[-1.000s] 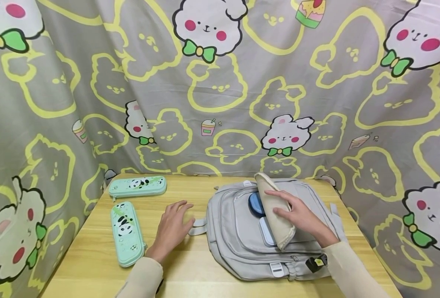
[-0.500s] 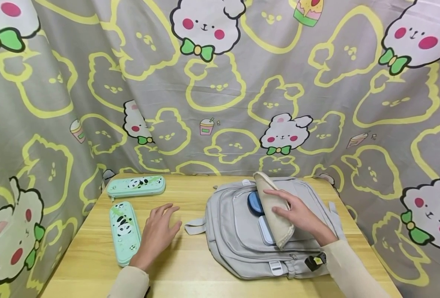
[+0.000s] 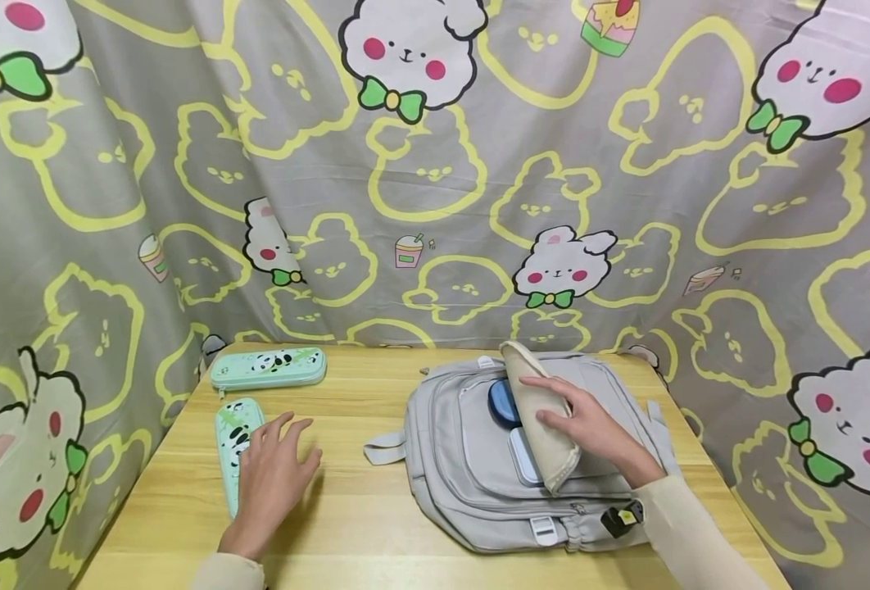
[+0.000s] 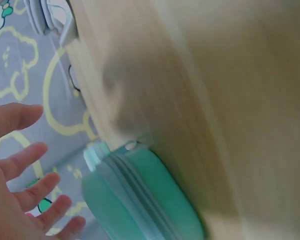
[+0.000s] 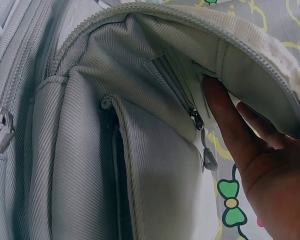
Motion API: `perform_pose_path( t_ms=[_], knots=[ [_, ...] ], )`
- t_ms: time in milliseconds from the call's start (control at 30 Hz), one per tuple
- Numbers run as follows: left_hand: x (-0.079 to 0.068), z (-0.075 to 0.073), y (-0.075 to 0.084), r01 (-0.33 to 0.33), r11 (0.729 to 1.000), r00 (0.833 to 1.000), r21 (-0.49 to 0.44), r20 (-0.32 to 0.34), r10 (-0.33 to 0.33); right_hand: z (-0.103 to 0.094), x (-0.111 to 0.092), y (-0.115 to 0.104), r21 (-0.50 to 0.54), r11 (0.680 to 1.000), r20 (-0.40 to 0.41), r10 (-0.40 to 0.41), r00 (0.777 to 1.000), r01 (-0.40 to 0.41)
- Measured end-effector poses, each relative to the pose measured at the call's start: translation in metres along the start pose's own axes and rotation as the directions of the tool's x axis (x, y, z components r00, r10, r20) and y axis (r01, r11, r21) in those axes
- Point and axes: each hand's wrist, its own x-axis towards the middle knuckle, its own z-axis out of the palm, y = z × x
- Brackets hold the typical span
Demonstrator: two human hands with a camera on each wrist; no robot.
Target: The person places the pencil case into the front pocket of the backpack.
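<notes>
My left hand (image 3: 276,471) hovers at the near mint-green panda pencil case (image 3: 237,416), hiding much of it from the head camera. Its fingers are spread and loosely bent, holding nothing; in the left wrist view they appear beside the zipped case (image 4: 140,200). On the right, a light grey backpack (image 3: 442,467) lies flat on the table. My right hand (image 3: 590,422) holds up the beige flap (image 3: 559,460) of its unzipped front pocket, thumb against the lining in the right wrist view. Beneath the flap show a dark blue rounded case (image 3: 504,403) and a pale blue flat box (image 3: 526,456).
A second mint panda pencil case (image 3: 269,369) lies crosswise at the table's far left. The backpack's strap loop (image 3: 385,448) sticks out to the left, and a black-and-yellow tag (image 3: 622,518) hangs at its near side. A patterned curtain (image 3: 435,188) surrounds the wooden table (image 3: 361,524).
My left hand has moved left from beside the backpack's strap loop to over the near pencil case. My right hand keeps the flap raised in the same place.
</notes>
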Motion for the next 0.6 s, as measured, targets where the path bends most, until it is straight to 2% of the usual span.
perform_pose_path(
  t_ms=[233,600],
  knots=[
    [-0.011,-0.006,-0.014,0.107,0.994,0.993,-0.011,0.049,-0.107,0.0,0.0,0.002,-0.003,1.0,-0.002,-0.005,1.0,0.005],
    [-0.019,-0.008,-0.031,0.16,0.987,0.987,0.027,0.014,-0.16,0.001,0.0,0.003,-0.007,1.0,-0.007,-0.01,1.0,0.01]
  ],
)
